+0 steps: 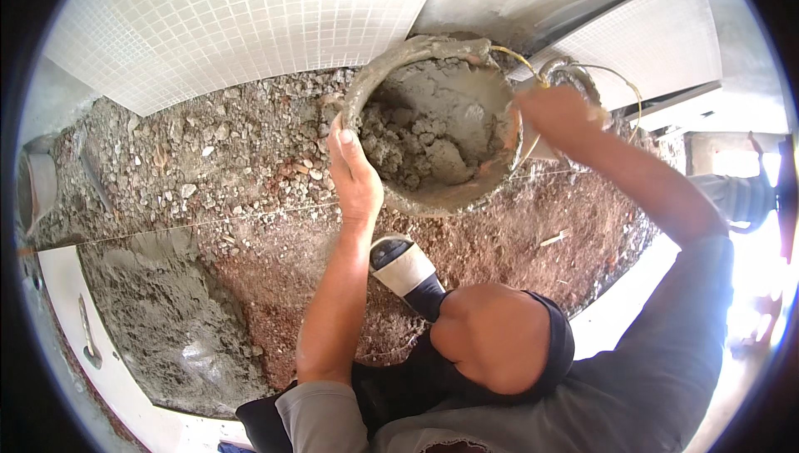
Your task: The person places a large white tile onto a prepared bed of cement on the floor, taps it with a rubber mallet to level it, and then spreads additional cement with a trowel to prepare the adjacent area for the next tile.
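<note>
A round bucket (364,91), its rim caked with grey, is filled with wet, lumpy mortar (441,132). It tilts so that its mouth faces me. My left hand (356,174) grips the left side of the rim, thumb up along the edge. At the opposite side, my right hand (559,117) is closed at the rim; it is slightly blurred and its fingertips are hidden. A thin yellowish handle (518,56) runs from the far rim toward the right hand. Behind that hand stands a smaller mortar-smeared bucket (573,75), partly covered.
White mosaic-tile sheets (250,20) lean at the far left, and another tiled panel (641,37) at the far right. Gravelly ground (208,145) is crossed by a taut string (208,223). Spread mortar (171,320) lies near left. My sandalled foot (406,266) is below the bucket.
</note>
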### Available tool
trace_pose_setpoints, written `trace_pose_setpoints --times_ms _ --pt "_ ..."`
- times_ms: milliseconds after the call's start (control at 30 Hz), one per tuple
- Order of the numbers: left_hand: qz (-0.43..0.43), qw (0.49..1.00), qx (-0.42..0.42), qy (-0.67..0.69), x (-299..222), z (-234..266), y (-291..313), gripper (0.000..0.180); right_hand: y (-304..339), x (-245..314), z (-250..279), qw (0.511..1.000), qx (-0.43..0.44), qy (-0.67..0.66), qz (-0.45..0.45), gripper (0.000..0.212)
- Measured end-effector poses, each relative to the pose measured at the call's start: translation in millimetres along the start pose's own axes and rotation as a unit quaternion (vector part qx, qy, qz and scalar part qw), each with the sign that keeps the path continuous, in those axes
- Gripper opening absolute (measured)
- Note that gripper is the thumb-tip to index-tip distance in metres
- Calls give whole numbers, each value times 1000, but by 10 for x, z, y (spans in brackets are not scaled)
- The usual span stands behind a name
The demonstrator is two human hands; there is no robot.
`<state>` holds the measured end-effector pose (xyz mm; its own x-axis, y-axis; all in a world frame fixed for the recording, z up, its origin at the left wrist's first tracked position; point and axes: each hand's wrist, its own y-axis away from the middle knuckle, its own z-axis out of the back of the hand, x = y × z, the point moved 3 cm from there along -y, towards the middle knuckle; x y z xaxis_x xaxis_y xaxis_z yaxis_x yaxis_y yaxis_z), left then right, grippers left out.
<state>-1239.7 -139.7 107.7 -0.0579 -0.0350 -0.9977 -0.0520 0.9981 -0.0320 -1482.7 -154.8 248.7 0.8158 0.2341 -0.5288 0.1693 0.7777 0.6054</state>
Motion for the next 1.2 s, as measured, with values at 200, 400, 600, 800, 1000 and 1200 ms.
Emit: trace_pose_setpoints --times_ms 200,400,600,800,1000,1200 --pt "-31 998 -53 30 48 -78 193 62 40 574 -367 976 69 -128 160 23" --pt "-33 997 -74 -1 79 -95 201 63 171 732 -368 932 42 -305 192 30" --pt "-68 992 -108 -24 101 -99 135 64 295 600 -493 901 90 -396 153 33" --pt "-129 923 -54 -358 -99 -82 103 54 335 506 -561 838 -59 -502 203 28" --pt "-133 945 108 -278 -616 190 11 70 359 321 -486 907 -63 -411 62 37" --pt "-226 870 212 -383 -676 1939 603 65 645 497 459 885 -82 -443 116 31"
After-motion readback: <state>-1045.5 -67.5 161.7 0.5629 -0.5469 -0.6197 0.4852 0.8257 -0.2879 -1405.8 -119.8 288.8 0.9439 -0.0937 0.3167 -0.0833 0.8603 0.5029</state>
